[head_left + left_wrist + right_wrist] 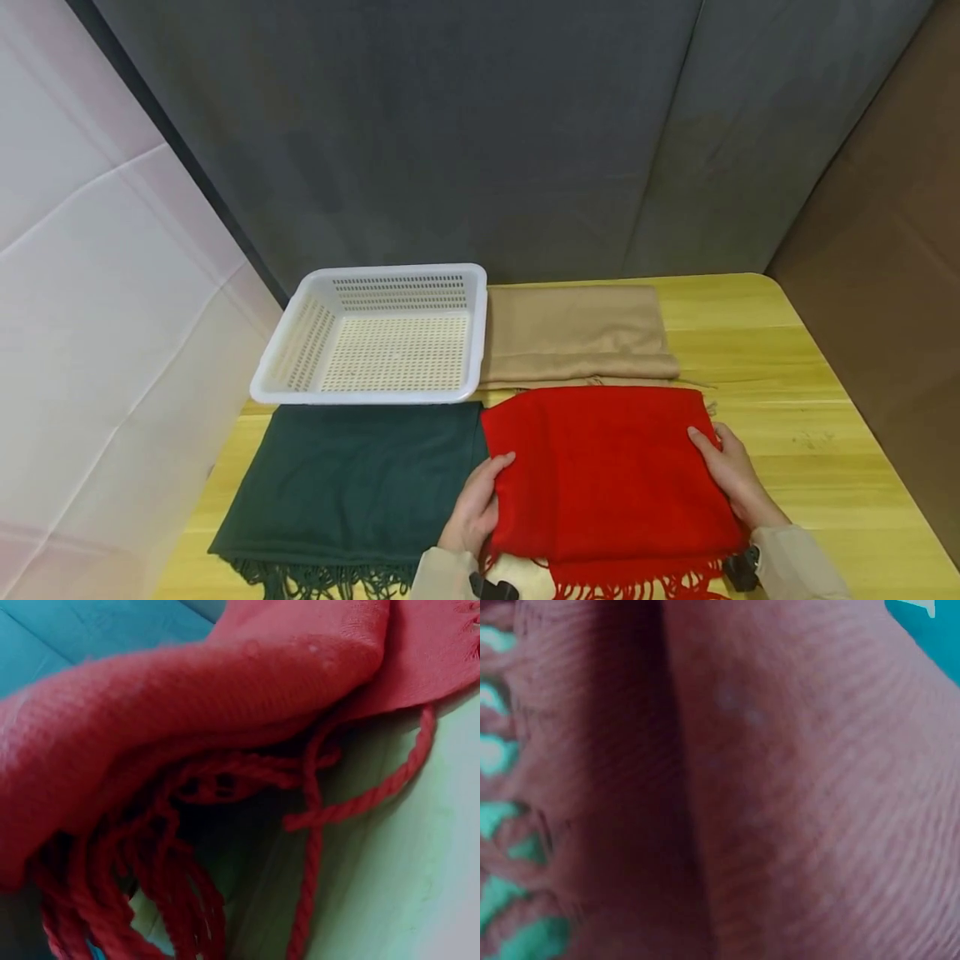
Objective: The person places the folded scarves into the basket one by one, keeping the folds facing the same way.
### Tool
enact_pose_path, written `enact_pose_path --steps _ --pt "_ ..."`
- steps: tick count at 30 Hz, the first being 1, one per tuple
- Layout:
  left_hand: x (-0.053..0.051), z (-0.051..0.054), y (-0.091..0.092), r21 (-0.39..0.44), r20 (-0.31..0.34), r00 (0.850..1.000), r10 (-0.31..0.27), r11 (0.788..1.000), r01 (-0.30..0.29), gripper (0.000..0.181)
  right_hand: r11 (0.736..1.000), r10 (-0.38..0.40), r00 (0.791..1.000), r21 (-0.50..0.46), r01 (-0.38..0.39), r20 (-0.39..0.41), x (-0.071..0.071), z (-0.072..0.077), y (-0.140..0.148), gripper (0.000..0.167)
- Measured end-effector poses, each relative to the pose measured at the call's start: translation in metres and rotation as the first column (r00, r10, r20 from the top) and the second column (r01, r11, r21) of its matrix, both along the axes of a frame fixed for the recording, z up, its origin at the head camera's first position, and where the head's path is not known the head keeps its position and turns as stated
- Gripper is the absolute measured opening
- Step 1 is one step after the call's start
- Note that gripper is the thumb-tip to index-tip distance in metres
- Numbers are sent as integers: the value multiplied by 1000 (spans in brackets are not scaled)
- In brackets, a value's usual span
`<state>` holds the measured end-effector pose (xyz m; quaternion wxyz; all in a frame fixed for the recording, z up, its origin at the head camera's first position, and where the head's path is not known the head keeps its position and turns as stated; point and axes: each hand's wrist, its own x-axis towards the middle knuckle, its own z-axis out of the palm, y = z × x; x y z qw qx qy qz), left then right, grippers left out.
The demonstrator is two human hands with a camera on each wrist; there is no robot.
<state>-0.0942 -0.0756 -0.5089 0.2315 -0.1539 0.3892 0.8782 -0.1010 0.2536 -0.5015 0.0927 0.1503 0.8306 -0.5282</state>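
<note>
A folded red fringed scarf (611,475) is held between both hands at the front of the table. My left hand (474,507) grips its left edge, thumb on top and the other fingers mostly hidden under the cloth. At the right edge my right hand (733,473) holds it the same way, with the fingertips beneath out of sight. Twisted red fringe (307,847) hangs from the fold in the left wrist view. Close-up cloth of the scarf (817,787) fills most of the right wrist view.
A folded dark green scarf (360,483) with fringe lies to the left. Behind it stands a white perforated plastic basket (480,333). A folded tan scarf (577,329) lies right of the basket, on the yellow wooden table (817,450). A grey partition (450,142) rises behind.
</note>
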Motion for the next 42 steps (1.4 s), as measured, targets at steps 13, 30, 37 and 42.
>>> enact_pose_path --steps 13,30,37,42 --pt "-9 1 0 -161 -113 993 -12 987 -6 43 948 54 922 310 73 -383 2 10 -6 31" --pt "-4 14 -2 -416 -163 981 -109 909 32 39 943 8 914 308 128 -405 9 18 -3 29" --pt "2 25 -4 -472 -190 973 -128 881 23 36 959 12 951 274 76 -308 16 33 3 36" --pt "6 36 -8 -505 -251 953 -170 863 20 33 966 -7 959 246 80 -284 19 44 6 40"
